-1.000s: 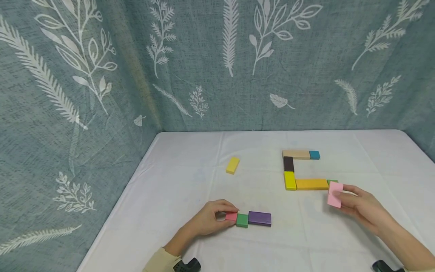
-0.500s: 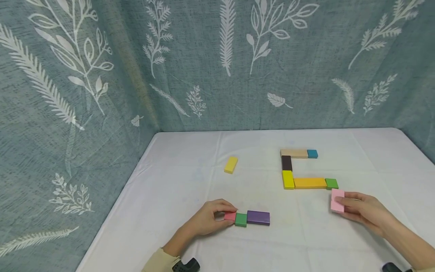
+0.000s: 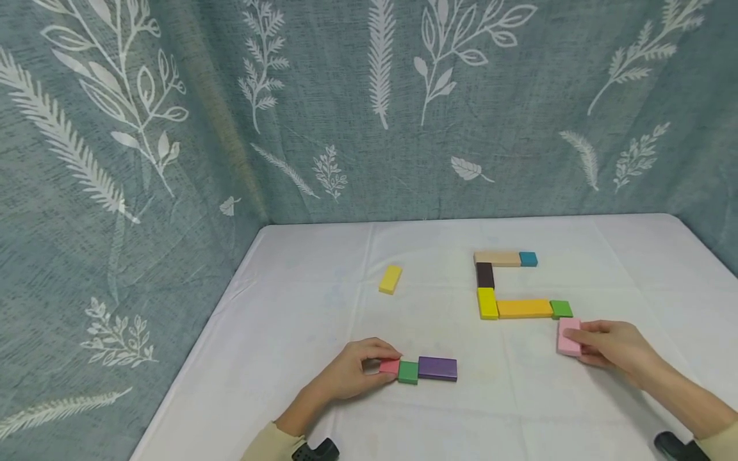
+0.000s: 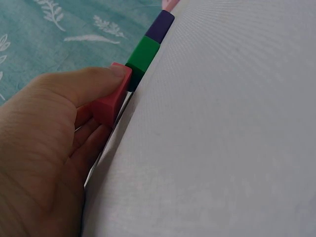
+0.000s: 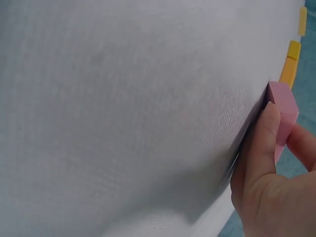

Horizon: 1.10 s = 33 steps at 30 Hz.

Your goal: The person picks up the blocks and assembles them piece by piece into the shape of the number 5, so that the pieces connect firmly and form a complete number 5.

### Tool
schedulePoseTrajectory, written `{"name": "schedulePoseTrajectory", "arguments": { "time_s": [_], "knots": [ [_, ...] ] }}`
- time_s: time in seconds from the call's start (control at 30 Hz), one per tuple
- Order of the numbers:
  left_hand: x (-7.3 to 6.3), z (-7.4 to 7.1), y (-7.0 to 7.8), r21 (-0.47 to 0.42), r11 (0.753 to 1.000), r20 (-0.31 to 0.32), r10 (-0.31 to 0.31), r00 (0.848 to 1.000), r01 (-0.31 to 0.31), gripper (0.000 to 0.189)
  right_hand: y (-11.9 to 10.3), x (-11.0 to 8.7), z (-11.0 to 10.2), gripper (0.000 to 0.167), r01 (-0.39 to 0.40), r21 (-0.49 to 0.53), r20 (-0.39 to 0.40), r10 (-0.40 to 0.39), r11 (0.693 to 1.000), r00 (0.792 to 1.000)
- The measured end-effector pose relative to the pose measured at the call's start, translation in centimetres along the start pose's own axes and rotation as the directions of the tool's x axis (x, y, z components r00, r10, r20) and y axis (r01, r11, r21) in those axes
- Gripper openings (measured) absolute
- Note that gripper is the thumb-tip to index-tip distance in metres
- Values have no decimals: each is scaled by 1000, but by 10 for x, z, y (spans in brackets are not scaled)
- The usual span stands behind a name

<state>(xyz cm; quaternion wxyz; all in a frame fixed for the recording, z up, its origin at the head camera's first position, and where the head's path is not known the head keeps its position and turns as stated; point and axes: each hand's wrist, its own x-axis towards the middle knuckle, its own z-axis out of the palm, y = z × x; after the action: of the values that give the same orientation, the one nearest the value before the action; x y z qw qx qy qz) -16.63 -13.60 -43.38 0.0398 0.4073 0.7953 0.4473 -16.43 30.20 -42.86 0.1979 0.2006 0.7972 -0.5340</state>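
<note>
My left hand pinches a red block between thumb and fingers at the left end of a short row. Beside that block comes a green block, then a purple block. In the left wrist view the thumb lies on the red block, close against the green one. Over on the right, my right hand holds a pink block by its right side, just below a light green block. Whether the pink and light green blocks touch is unclear.
An orange block, yellow block, dark brown block, tan block and blue block continue the line from the light green one. A loose yellow block lies left. White cloth covers the table; patterned curtain stands behind.
My right hand has brought the pink block down and toward me from over the light green block, uncovering it, then slightly left below it. The left hand stays on the red block.
</note>
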Motion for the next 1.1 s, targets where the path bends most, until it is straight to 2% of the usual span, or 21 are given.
{"name": "schedulePoseTrajectory", "arguments": {
  "time_s": [0.17,0.47,0.7,1.1],
  "knots": [
    [-1,-1,1,3,1000,-2,2,1000,-2,27,-1,0,1,85,17,-2,-8,-17,1000,1000],
    [-1,-1,-1,0,998,22,-60,998,60,28,-3,1,4,83,12,-60,-40,-15,998,999],
    [-1,-1,1,-8,999,20,-54,998,54,28,-4,-2,6,81,31,-117,-65,-39,993,997],
    [-1,-1,0,1,999,18,-52,998,52,28,-5,-4,7,80,32,-148,-86,-45,989,995]
  ]
}}
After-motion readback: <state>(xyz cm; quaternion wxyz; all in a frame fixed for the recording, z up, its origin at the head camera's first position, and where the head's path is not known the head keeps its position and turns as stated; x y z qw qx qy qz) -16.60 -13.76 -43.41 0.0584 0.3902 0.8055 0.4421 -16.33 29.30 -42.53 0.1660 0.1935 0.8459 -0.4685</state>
